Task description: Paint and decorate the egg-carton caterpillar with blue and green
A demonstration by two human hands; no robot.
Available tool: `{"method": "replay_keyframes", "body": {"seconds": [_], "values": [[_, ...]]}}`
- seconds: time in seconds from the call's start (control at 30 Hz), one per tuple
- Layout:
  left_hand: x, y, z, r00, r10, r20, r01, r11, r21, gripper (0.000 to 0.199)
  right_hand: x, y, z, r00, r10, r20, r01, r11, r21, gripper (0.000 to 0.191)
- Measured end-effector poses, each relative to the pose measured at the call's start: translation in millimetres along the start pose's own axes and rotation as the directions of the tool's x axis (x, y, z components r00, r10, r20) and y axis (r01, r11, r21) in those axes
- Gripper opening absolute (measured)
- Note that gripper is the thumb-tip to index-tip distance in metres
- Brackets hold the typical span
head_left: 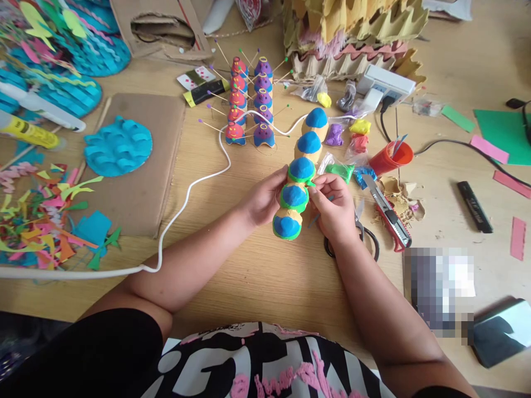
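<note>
My left hand (pixel 269 194) is closed on the side of an egg-carton strip (pixel 309 142), a row of several bumps with blue clay caps. Green clay rims the lower three bumps; the upper two show bare carton below the blue. At the strip's right side, my right hand (pixel 335 204) pinches a thin bit of green clay (pixel 310 183) against the middle bump. Beneath and beside that hand lie black-handled scissors (pixel 360 229), partly hidden. Open bags of soft clay, including a green lump (pixel 341 172), lie just beyond.
Red and purple carton caterpillars (pixel 236 98) with pins stand behind. A white cable (pixel 188 193) crosses the table. To the right are a box cutter (pixel 388 213), a red cup (pixel 392 157) and a power strip (pixel 385 83). Paper scraps (pixel 45 226) and cardboard (pixel 136 213) lie left.
</note>
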State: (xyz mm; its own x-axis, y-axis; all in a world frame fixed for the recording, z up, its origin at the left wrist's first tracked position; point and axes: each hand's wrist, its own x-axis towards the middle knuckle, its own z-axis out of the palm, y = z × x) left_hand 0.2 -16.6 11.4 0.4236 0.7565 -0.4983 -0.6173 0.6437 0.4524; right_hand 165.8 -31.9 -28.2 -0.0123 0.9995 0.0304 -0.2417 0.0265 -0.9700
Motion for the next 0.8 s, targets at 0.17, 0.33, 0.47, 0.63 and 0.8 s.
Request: {"method": "replay_keyframes", "body": {"seconds": [0.17,0.33,0.47,0.63,0.8], "values": [[3.7,-1.5,-6.4,1.000,-0.018,0.019,0.019,0.999,-0.041,0.042,-0.4,-0.9,0.0,1.000,-0.007,-0.010,0.007,1.000,-0.016,0.048],[8.8,-3.4,-15.7,0.998,-0.009,0.058,0.012,0.999,-0.051,0.039,-1.3,-0.6,-1.5,0.999,-0.034,-0.008,0.034,0.999,0.004,0.046],[9.7,-3.6,-16.7,0.999,-0.003,0.050,0.005,0.999,-0.037,0.040,-2.6,-1.8,-2.4,1.000,-0.028,0.006,0.028,1.000,0.014,0.046],[6.8,-2.7,-10.8,1.000,0.026,0.002,-0.026,0.999,-0.041,0.040,-1.6,-1.7,-3.6,1.000,-0.019,0.019,0.019,1.000,-0.002,0.045],[2.1,0.5,-4.2,0.999,0.002,-0.032,-0.003,0.999,-0.051,0.037,0.7,0.3,-4.0,1.000,0.001,0.006,-0.001,1.000,-0.031,0.045]]}}
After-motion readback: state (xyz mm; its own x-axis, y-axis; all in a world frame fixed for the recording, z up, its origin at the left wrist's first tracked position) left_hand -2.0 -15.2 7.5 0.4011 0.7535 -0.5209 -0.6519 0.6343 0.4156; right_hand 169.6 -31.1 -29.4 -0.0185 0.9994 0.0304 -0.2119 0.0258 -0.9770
